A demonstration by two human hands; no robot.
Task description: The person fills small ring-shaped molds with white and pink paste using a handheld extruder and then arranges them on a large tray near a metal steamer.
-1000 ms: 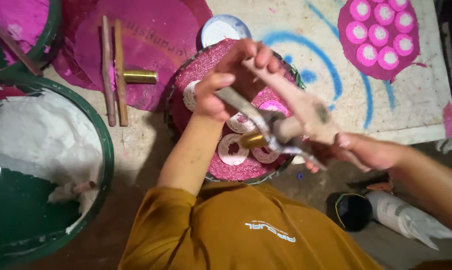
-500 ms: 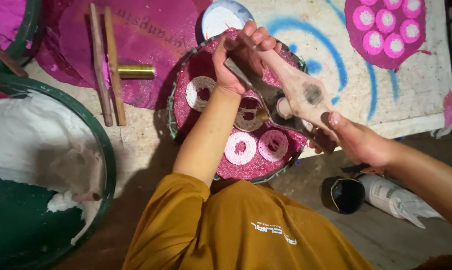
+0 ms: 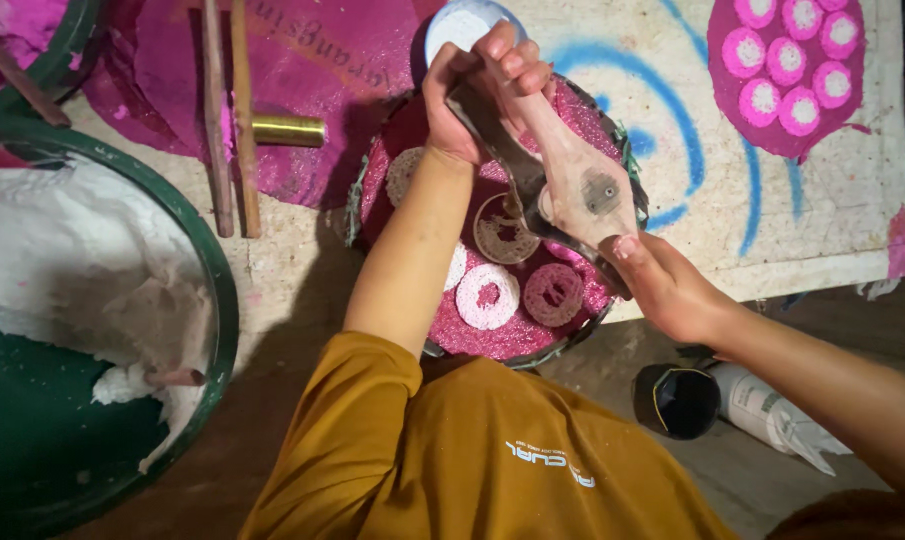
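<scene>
The person bends over a round tray lined with magenta glitter, and both hands work a flat, paddle-shaped wooden tool with a dark metal strip along it. The left hand is wrapped tight around the tool's narrow upper end, at about twelve o'clock over the tray. The right hand grips the lower end at about four o'clock, fingers closed on it. So the tool spans slantwise between the two hands, above the tray's right half, with a brass-coloured piece under its middle.

The tool looks stiff and fairly light, dusty rather than slick; the two ends, where the hands already sit, seem the sound places to hold it. Below it lie glittered rings: a pale one, a pink one and a brownish disc. These look light and crumbly, likely to shed their coating if pinched.

At nine o'clock stands a green basin of white paste; a brass tube and two wooden sticks lie at eleven o'clock.
</scene>
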